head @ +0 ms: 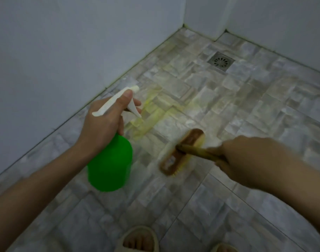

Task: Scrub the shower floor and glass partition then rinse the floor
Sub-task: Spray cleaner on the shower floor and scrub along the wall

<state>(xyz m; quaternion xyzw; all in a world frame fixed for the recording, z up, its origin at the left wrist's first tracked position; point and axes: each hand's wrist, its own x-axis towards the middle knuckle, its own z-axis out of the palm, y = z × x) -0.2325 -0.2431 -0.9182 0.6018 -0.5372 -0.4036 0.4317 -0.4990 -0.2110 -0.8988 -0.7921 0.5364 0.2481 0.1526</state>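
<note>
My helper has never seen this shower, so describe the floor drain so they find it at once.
Look to the far corner, where the pale walls jog outward over the grey tiled floor. Just in front of that jog lies the drain, a square metal plate flush with the tiles. Its ring of radiating slots sets it apart from the plain stone-look tiles around it.

The scene is dimly lit, and a cool bluish cast is laid over the plain grey walls [64,42]. A brighter, glossy patch is seen mid-frame on the grey mottled tiled floor [201,99]. The brown wooden scrubbing brush [189,141] and the right hand [235,153] are smeared by motion blur. The bright green plastic spray bottle [110,164] is rendered soft. Wall-floor lines are bowed by wide-angle distortion, and the lower corners are darkened.
</note>
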